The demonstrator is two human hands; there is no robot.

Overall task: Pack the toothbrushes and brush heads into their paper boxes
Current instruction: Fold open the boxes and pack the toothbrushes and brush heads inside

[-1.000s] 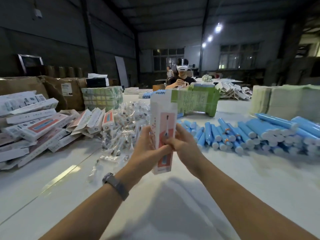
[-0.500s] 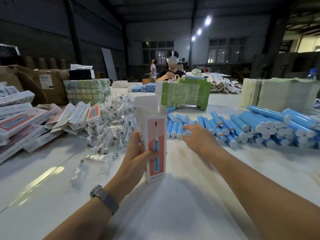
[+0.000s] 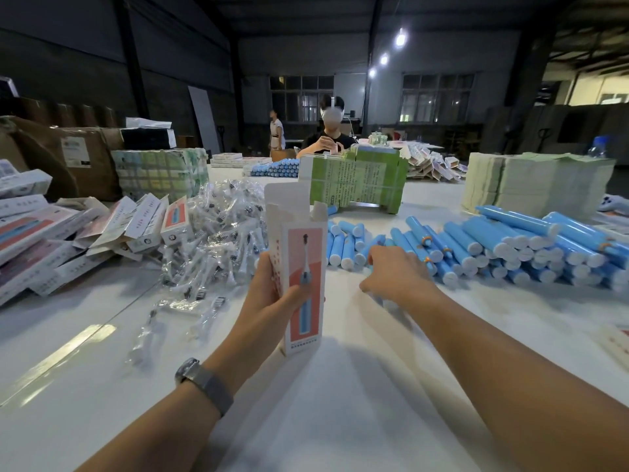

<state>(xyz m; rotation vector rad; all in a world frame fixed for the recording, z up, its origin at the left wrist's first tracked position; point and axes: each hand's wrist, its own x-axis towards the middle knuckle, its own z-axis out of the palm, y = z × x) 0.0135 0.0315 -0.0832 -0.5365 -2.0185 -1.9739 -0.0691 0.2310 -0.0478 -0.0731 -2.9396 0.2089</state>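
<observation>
Head view: our left hand grips an upright open box mid-desk; our right hand, fingers curled, touches blue toothbrushes.

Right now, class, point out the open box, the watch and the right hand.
open box (image 3: 308, 284), head view, printed front panel.
watch (image 3: 204, 383), head view, its strap.
right hand (image 3: 396, 272), head view, its back.

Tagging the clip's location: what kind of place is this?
Likely a warehouse packing floor: heaps of blue toothbrush handles, bagged brush heads and flat paper boxes on a long white table.
</observation>
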